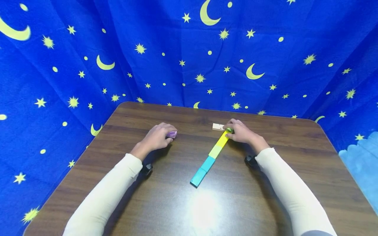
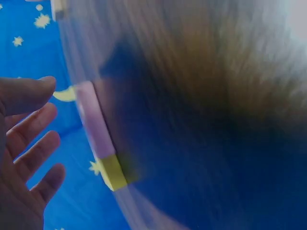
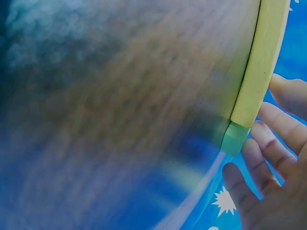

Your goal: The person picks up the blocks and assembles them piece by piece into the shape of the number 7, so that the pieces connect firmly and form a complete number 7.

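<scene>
My left hand hovers about a small purple block on the left of the table. In the left wrist view its fingers are loosely bent and stand apart from the purple block, which has a yellow block at its end. My right hand is at the far end of a line of blocks, by a green block and a yellow block. In the right wrist view the fingers are loosely extended beside the green block; whether they touch it is unclear.
Nearer me, the line runs on through a pale green block and teal blocks. A whitish block lies left of the right fingertips. The brown wooden table meets a blue star-and-moon cloth behind it.
</scene>
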{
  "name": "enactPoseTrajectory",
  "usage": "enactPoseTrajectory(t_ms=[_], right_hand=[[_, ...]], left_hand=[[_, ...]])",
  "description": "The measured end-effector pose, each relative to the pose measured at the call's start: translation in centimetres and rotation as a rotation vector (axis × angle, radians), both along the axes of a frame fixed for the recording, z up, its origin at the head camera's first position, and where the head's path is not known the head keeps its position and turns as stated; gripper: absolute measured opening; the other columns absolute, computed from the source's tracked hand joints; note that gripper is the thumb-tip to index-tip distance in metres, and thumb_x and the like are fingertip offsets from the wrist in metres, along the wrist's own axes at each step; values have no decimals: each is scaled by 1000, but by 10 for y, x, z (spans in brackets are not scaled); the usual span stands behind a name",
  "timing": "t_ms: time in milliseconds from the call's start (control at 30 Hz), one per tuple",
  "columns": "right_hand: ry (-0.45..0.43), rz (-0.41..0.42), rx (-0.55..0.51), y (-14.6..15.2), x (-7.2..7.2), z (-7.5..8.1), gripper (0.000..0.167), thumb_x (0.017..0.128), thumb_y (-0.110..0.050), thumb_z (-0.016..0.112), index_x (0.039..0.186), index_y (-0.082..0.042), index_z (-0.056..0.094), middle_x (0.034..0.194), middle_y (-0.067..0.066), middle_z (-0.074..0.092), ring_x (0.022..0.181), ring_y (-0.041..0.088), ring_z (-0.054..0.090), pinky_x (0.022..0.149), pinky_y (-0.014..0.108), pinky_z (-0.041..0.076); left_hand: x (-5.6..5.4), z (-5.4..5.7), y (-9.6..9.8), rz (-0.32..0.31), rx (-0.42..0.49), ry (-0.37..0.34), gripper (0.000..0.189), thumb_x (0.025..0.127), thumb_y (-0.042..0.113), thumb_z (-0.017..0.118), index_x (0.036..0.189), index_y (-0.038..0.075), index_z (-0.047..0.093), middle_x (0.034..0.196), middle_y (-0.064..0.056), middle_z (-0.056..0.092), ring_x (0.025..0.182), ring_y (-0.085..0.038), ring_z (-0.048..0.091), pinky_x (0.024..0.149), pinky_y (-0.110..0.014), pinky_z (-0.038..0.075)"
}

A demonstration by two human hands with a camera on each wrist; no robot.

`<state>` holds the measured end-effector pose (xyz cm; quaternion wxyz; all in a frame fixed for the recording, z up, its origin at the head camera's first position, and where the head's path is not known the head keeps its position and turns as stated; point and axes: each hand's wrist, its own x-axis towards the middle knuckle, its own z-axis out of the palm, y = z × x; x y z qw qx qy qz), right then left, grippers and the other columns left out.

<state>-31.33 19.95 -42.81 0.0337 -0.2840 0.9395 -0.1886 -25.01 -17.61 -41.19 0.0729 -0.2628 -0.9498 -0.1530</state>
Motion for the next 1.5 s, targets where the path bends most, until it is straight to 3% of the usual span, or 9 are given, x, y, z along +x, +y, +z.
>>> enactPoseTrajectory(t_ms=[133,267,733,1000,1500], right_hand=[[4,-1,-7,-1,1,-3,37,90,-15,68,124,-2,67,122,22,58,113,38,52,99,55,45],[6,11,-13,-2,1,-5,37,91,-15,68,125,-1,66,123,23,57,113,39,51,100,55,44],[9,7,-18,0,3,-4,38,90,-15,68,125,-1,66,123,23,57,114,39,51,100,55,44],[15,6,-18,-1,2,-3,38,90,-16,67,126,-1,66,124,23,58,115,39,52,101,56,44],[17,2,-20,0,3,-1,39,90,-16,67,126,0,65,124,23,57,114,39,51,100,55,44]], left_hand=[[-13,-6,-3,30,-42,-6,41,82,15,75,122,6,69,127,-13,68,120,-34,61,103,-51,48],[-19,-10,-5,67,-53,-53,43,83,18,76,124,7,69,131,-13,67,124,-34,59,106,-51,46],[-25,-15,0,83,-72,-115,41,86,20,73,125,9,68,132,-12,66,123,-33,59,107,-49,45],[-30,-17,-1,87,-89,-143,32,88,16,69,119,9,71,124,-13,69,114,-33,64,98,-48,50],[-30,-18,-1,90,-53,-136,31,89,15,69,119,9,72,125,-13,70,116,-34,64,100,-48,49]])
